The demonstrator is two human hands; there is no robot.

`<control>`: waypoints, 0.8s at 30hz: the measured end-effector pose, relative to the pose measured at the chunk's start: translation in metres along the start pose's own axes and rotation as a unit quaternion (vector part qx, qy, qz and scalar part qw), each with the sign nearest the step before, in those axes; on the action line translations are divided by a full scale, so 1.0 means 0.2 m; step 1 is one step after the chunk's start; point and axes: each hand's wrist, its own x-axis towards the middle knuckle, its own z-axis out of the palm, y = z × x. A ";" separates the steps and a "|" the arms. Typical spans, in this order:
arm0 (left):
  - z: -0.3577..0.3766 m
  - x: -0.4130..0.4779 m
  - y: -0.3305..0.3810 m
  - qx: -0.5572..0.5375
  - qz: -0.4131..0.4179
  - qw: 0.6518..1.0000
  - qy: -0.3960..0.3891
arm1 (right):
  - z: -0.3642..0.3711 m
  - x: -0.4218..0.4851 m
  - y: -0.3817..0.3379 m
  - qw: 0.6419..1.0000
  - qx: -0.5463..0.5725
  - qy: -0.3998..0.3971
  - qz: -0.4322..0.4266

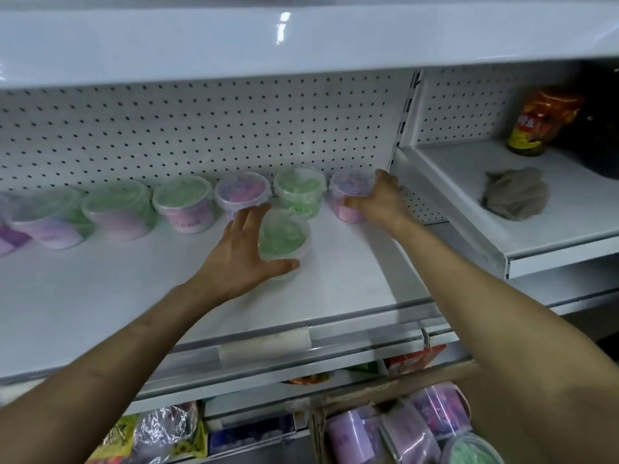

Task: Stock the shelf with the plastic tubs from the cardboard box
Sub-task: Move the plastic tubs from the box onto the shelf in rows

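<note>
A row of several clear-lidded plastic tubs, green and purple-pink, stands along the pegboard back of the white shelf (100,296). In front of that row sits a green tub (284,234); my left hand (241,252) lies against its left side with fingers spread and the thumb along its front. At the row's right end, my right hand (378,199) grips a purple-pink tub (348,192) standing on the shelf. The cardboard box (318,426) at the bottom right holds more purple tubs (412,430) and a green one (469,450).
A neighbouring shelf (552,249) to the right, set slightly higher, carries a crumpled grey cloth (516,194), a red-and-yellow labelled jar (539,123) and a dark object in the corner. Packaged goods (160,433) fill the shelf below. Another shelf (234,38) overhangs closely above.
</note>
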 end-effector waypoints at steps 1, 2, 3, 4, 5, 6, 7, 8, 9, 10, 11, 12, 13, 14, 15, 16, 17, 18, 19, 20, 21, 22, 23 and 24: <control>0.00 0.00 0.00 0.001 -0.004 1.000 -0.001 | 0.01 0.01 0.00 1.000 -0.001 -0.001 0.000; 0.00 0.01 0.00 0.002 -0.007 1.000 -0.002 | 0.01 0.03 0.00 1.000 -0.004 0.001 0.001; -0.01 0.02 0.00 0.004 -0.012 1.000 -0.002 | 0.01 0.05 0.00 1.000 -0.007 0.005 0.000; -0.01 0.02 0.00 0.004 -0.015 1.000 0.000 | 0.02 0.06 0.00 1.000 -0.008 0.011 -0.003; -0.01 0.03 0.00 0.005 -0.016 1.000 0.004 | 0.02 0.07 0.00 1.000 -0.009 0.013 -0.005; -0.02 0.03 0.00 0.006 -0.014 1.000 0.008 | 0.03 0.08 0.00 1.000 -0.009 0.013 -0.006; -0.02 0.03 0.00 0.008 -0.011 1.000 0.011 | 0.03 0.09 0.00 1.000 -0.007 0.013 -0.007; -0.02 0.03 0.00 0.011 -0.009 1.000 0.013 | 0.04 0.10 0.00 1.000 -0.006 0.015 -0.007; -0.02 0.03 0.00 0.012 -0.007 1.000 0.014 | 0.04 0.11 0.00 1.000 -0.005 0.018 -0.006; -0.02 0.02 0.00 0.011 -0.006 1.000 0.014 | 0.05 0.12 0.00 1.000 -0.004 0.020 -0.006; -0.02 0.02 0.00 0.010 -0.006 1.000 0.013 | 0.05 0.13 0.00 1.000 0.000 0.021 -0.006; -0.02 0.02 0.00 0.008 -0.006 1.000 0.013 | 0.06 0.14 0.00 1.000 0.004 0.020 -0.005; -0.01 0.02 0.00 0.007 -0.006 1.000 0.013 | 0.06 0.14 0.00 1.000 0.007 0.019 -0.005; -0.01 0.02 -0.01 0.007 -0.007 1.000 0.012 | 0.06 0.15 0.01 1.000 0.009 0.020 -0.006; -0.01 0.02 0.00 0.005 -0.008 1.000 0.011 | 0.06 0.16 0.01 1.000 0.010 0.020 -0.009; 0.00 0.02 0.00 0.002 -0.009 1.000 0.009 | 0.05 0.16 0.01 1.000 0.011 0.020 -0.011; 0.00 0.02 0.00 -0.002 -0.010 1.000 0.006 | 0.05 0.15 0.02 1.000 0.011 0.018 -0.011; 0.01 0.02 0.00 -0.008 -0.010 1.000 0.002 | 0.04 0.15 0.02 1.000 0.011 0.017 -0.010; 0.02 0.02 0.00 -0.013 -0.008 1.000 -0.003 | 0.03 0.14 0.03 1.000 0.012 0.016 -0.011; 0.03 0.01 0.01 -0.018 -0.008 1.000 -0.010 | 0.02 0.13 0.05 1.000 0.014 0.015 -0.012; 0.04 0.01 0.01 -0.025 -0.010 0.999 -0.018 | 0.01 0.12 0.06 1.000 0.016 0.014 -0.014; 0.05 0.01 0.01 -0.031 -0.013 0.999 -0.025 | 0.00 0.10 0.07 1.000 0.019 0.014 -0.014; 0.07 0.02 0.02 -0.037 -0.015 0.999 -0.032 | -0.01 0.08 0.08 1.000 0.023 0.013 -0.014; 0.08 0.02 0.02 -0.042 -0.015 0.998 -0.039 | -0.03 0.05 0.09 0.999 0.026 0.014 -0.016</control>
